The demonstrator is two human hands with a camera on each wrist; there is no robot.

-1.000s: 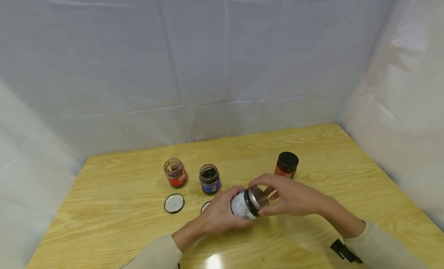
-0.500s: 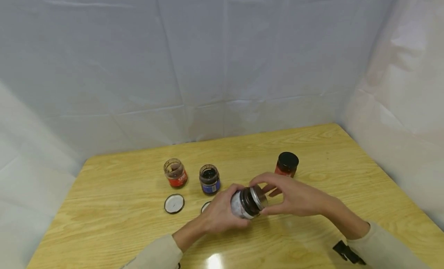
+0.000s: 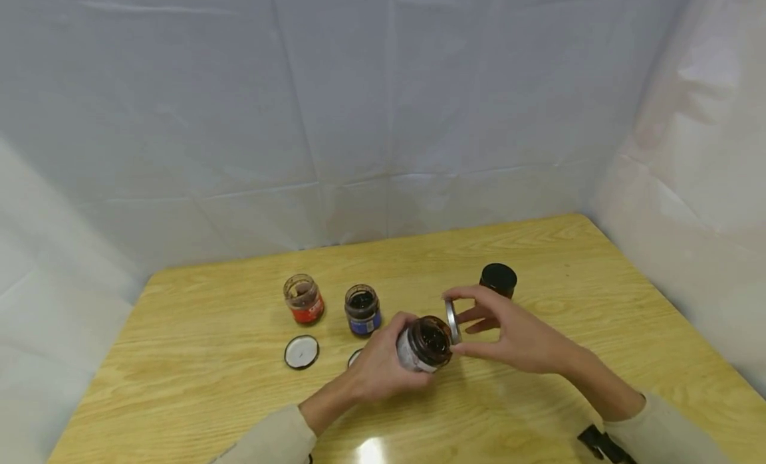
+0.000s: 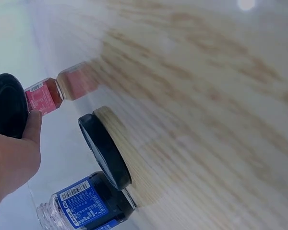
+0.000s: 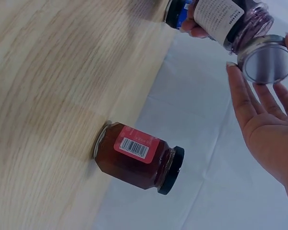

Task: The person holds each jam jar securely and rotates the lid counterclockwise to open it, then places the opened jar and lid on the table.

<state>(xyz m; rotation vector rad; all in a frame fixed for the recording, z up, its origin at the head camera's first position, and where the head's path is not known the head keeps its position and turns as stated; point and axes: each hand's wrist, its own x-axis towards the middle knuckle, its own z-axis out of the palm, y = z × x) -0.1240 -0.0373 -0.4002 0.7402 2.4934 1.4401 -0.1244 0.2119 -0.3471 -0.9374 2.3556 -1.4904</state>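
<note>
My left hand (image 3: 383, 364) grips a glass jar (image 3: 411, 354) with a white label and dark contents, tilted with its uncovered mouth toward the right. Close to that mouth, my right hand (image 3: 517, 334) pinches a silver lid (image 3: 453, 321) by its edge, standing nearly upright between thumb and fingers. In the right wrist view the lid (image 5: 268, 63) shows its flat grey face, right beside the jar's rim, and the white label of the jar (image 5: 218, 17) carries small print. The left wrist view shows the left hand (image 4: 14, 158) beside a dark round end.
Behind stand an uncovered red-labelled jar (image 3: 306, 308) and an uncovered blue-labelled jar (image 3: 362, 312). A lid (image 3: 301, 351) lies with its white inside up; another (image 3: 354, 356) is partly hidden by the left hand. A black-lidded jar (image 3: 498, 278) stands behind the right hand on the wooden table (image 3: 197, 357).
The silver lid has come off the jar and swung upright to the right with the right hand. The jar's dark mouth now shows, while the left hand stays nearly in place.
</note>
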